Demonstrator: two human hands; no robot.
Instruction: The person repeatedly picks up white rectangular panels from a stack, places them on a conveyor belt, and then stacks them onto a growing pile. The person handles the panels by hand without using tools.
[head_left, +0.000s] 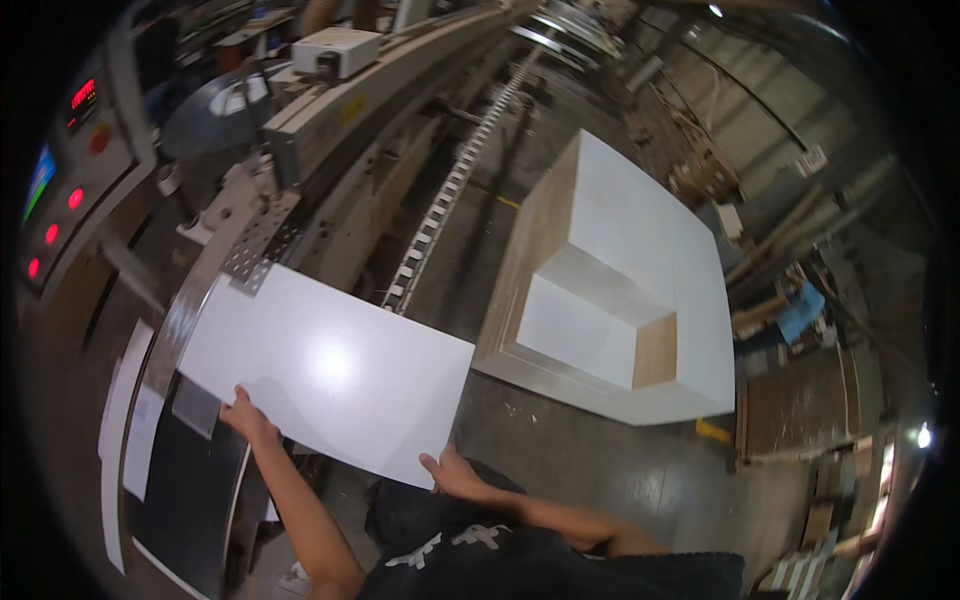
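A white rectangular panel (330, 370) lies level in front of me, its far left end on the bed of a large machine (262, 235). My left hand (247, 416) grips its near edge toward the left, thumb on top. At the near right corner my right hand (453, 472) holds the panel, also with the thumb above. The fingers of both hands are hidden underneath. A bright glare spot shows on the panel's glossy face. Its right part reaches out past the machine bed, near a long toothed conveyor track (445, 200).
To the right stands a big stack of white panels (650, 220) with a stepped recess at its near side. A control panel (95, 170) with lit red buttons is at the far left. Brown boards (800, 400) lean farther right. Below my left side is a dark board (190, 500).
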